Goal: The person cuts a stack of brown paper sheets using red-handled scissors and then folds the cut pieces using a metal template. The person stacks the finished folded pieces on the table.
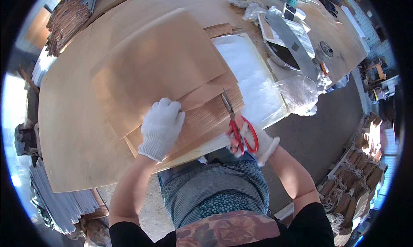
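Note:
My left hand (162, 125), in a white knit glove, is closed at the near edge of a large brown paper sheet (159, 57). That sheet lies askew over a stack of brown paper (211, 113), whose layered edges show along the near right side. My right hand (258, 141) wears a white glove with bare fingertips showing. It holds scissors (240, 133) with red handles, blades pointing away from me and slightly parted. The scissors are just right of the stack, above the table's near edge.
White sheeting (247, 66) lies right of the stack on the wooden table (73, 130). Farther right are a dark round basin (282, 55), a long grey strip (292, 42) and clear plastic bags (299, 92). Tied brown bundles (352, 178) stand at lower right, with folded stacks (64, 195) at lower left.

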Demonstrator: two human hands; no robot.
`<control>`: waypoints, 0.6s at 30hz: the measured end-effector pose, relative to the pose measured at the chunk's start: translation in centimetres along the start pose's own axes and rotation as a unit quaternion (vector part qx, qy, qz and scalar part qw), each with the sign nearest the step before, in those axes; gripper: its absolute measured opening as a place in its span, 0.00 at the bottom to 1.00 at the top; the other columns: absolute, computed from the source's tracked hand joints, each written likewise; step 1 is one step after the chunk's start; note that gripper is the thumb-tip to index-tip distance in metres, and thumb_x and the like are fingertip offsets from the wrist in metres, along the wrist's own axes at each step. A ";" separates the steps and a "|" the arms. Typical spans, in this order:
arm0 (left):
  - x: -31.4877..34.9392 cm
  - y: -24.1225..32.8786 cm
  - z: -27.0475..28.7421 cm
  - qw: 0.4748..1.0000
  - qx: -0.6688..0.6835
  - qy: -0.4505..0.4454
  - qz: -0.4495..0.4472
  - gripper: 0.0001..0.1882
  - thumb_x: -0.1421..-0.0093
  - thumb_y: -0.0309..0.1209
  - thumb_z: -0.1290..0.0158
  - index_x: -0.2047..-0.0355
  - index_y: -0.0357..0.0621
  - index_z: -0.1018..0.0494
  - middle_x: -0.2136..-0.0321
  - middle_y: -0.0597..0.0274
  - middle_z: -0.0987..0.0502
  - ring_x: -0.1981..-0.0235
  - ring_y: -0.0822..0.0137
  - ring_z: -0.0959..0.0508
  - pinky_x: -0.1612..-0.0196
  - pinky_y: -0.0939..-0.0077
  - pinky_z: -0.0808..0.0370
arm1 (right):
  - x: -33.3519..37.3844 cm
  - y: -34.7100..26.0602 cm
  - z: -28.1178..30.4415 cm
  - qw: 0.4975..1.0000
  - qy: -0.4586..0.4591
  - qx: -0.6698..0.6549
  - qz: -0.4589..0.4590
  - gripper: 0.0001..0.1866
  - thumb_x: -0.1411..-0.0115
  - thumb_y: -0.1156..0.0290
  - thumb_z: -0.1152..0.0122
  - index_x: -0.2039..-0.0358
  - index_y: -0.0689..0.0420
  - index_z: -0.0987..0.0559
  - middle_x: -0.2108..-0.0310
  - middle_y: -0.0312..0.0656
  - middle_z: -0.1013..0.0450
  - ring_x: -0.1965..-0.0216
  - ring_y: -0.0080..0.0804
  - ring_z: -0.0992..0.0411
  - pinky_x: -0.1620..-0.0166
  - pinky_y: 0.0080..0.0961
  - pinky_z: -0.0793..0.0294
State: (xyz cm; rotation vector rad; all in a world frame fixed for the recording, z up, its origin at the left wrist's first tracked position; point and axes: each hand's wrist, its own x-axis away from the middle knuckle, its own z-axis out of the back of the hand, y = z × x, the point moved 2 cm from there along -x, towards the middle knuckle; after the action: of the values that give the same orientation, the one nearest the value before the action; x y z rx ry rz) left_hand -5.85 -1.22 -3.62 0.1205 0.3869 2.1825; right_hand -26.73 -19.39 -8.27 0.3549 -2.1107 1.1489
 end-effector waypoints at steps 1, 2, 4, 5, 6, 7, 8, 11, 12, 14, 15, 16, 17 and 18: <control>0.1 -0.2 -0.4 1.000 -0.009 0.000 -0.015 0.08 0.37 0.34 0.41 0.61 0.46 0.20 0.62 0.56 0.22 0.56 0.51 0.21 0.53 0.54 0.23 | -0.5 -1.0 0.5 0.999 0.027 0.013 -0.011 0.28 0.25 0.41 0.52 0.58 0.59 0.26 0.80 0.35 0.29 0.79 0.30 0.24 0.77 0.24 0.25; 0.1 -0.4 -0.6 0.999 -0.019 0.001 -0.028 0.07 0.37 0.34 0.41 0.63 0.46 0.19 0.62 0.56 0.21 0.57 0.51 0.21 0.53 0.54 0.23 | -0.8 -1.5 0.9 0.998 0.054 0.026 -0.023 0.28 0.25 0.41 0.51 0.59 0.58 0.26 0.81 0.34 0.30 0.81 0.29 0.26 0.79 0.23 0.27; -0.2 -1.1 -0.3 0.999 0.038 -0.011 -0.025 0.09 0.36 0.36 0.42 0.63 0.45 0.19 0.63 0.55 0.21 0.58 0.51 0.20 0.54 0.55 0.23 | -1.2 -0.6 1.3 0.998 0.061 0.027 0.018 0.27 0.26 0.42 0.50 0.59 0.58 0.26 0.82 0.33 0.31 0.83 0.27 0.27 0.80 0.22 0.28; -0.4 -1.4 -0.2 0.997 0.066 -0.016 -0.021 0.10 0.36 0.37 0.42 0.64 0.44 0.19 0.63 0.54 0.21 0.58 0.51 0.20 0.54 0.55 0.23 | -1.3 -0.1 1.3 0.997 0.062 0.030 0.037 0.27 0.26 0.43 0.50 0.60 0.58 0.26 0.82 0.33 0.32 0.83 0.26 0.28 0.80 0.21 0.28; -0.8 -1.8 0.0 0.994 0.099 -0.048 -0.025 0.11 0.36 0.38 0.42 0.63 0.44 0.19 0.63 0.53 0.20 0.58 0.50 0.20 0.54 0.56 0.23 | -1.2 0.6 0.4 0.999 0.040 0.000 0.034 0.26 0.26 0.43 0.49 0.60 0.58 0.26 0.82 0.33 0.32 0.84 0.26 0.28 0.80 0.21 0.29; -1.5 -2.6 0.6 0.988 0.130 -0.083 -0.024 0.12 0.36 0.39 0.42 0.62 0.43 0.19 0.63 0.52 0.20 0.58 0.50 0.19 0.53 0.57 0.23 | -1.0 1.7 -1.1 0.999 0.014 -0.033 0.026 0.26 0.26 0.44 0.49 0.59 0.58 0.26 0.82 0.33 0.32 0.84 0.26 0.28 0.81 0.21 0.29; -2.2 -3.3 1.1 0.980 0.161 -0.117 -0.022 0.14 0.36 0.40 0.42 0.62 0.42 0.19 0.63 0.51 0.20 0.58 0.50 0.19 0.53 0.58 0.23 | -0.8 3.0 -2.5 0.998 -0.013 -0.065 0.017 0.26 0.26 0.44 0.48 0.59 0.58 0.26 0.82 0.32 0.32 0.84 0.26 0.28 0.81 0.21 0.29; -4.2 -5.2 1.2 0.959 0.186 -0.209 -0.035 0.19 0.36 0.46 0.43 0.59 0.42 0.19 0.62 0.48 0.19 0.58 0.51 0.19 0.51 0.59 0.24 | -1.6 7.1 -8.6 0.990 -0.135 0.027 -0.016 0.25 0.26 0.45 0.48 0.59 0.58 0.27 0.81 0.33 0.30 0.79 0.25 0.25 0.74 0.22 0.24; -4.5 -4.8 1.6 0.951 0.186 -0.246 -0.019 0.20 0.36 0.47 0.44 0.58 0.42 0.19 0.62 0.48 0.18 0.58 0.52 0.19 0.51 0.59 0.24 | -1.3 7.4 -11.3 0.981 -0.171 0.085 -0.011 0.25 0.25 0.45 0.48 0.59 0.58 0.27 0.80 0.34 0.30 0.77 0.25 0.24 0.73 0.22 0.23; -4.4 -4.9 1.9 0.951 0.180 -0.251 -0.003 0.22 0.36 0.49 0.45 0.58 0.42 0.19 0.62 0.49 0.18 0.58 0.52 0.19 0.50 0.59 0.24 | -1.8 7.9 -14.9 0.969 -0.224 0.099 -0.041 0.23 0.24 0.48 0.49 0.60 0.58 0.27 0.79 0.35 0.29 0.75 0.25 0.23 0.69 0.23 0.21; -4.3 -4.7 1.9 0.951 0.184 -0.248 0.002 0.22 0.36 0.49 0.45 0.58 0.42 0.18 0.62 0.49 0.18 0.58 0.52 0.19 0.49 0.59 0.24 | -2.2 8.0 -16.0 0.963 -0.224 0.149 -0.029 0.23 0.24 0.48 0.48 0.61 0.58 0.27 0.79 0.35 0.28 0.76 0.25 0.24 0.70 0.22 0.22; -4.1 -4.6 1.9 0.951 0.188 -0.245 0.007 0.22 0.36 0.49 0.45 0.58 0.42 0.18 0.61 0.50 0.18 0.58 0.51 0.19 0.49 0.59 0.24 | -2.5 7.9 -17.1 0.954 -0.223 0.198 -0.015 0.22 0.24 0.49 0.48 0.62 0.58 0.27 0.79 0.36 0.28 0.77 0.24 0.24 0.71 0.22 0.22; -3.9 -4.8 2.2 0.951 0.191 -0.243 0.010 0.22 0.37 0.49 0.45 0.57 0.42 0.18 0.61 0.50 0.17 0.58 0.51 0.18 0.49 0.60 0.24 | -2.9 7.6 -18.1 0.949 -0.193 0.235 -0.086 0.24 0.25 0.47 0.47 0.65 0.58 0.27 0.79 0.35 0.28 0.80 0.23 0.26 0.76 0.22 0.24; -3.9 -4.7 2.2 0.954 0.186 -0.236 0.021 0.22 0.37 0.49 0.45 0.58 0.43 0.18 0.60 0.51 0.17 0.57 0.51 0.18 0.49 0.60 0.23 | -3.1 7.9 -18.1 0.952 -0.177 0.235 -0.079 0.24 0.25 0.48 0.48 0.64 0.59 0.26 0.79 0.36 0.28 0.81 0.24 0.26 0.77 0.22 0.25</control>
State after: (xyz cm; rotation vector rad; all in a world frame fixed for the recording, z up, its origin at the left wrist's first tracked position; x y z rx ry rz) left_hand 0.56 -1.22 -2.78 0.8473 0.5135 2.0136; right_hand -20.62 -0.40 -8.76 0.9977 -2.0289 1.5793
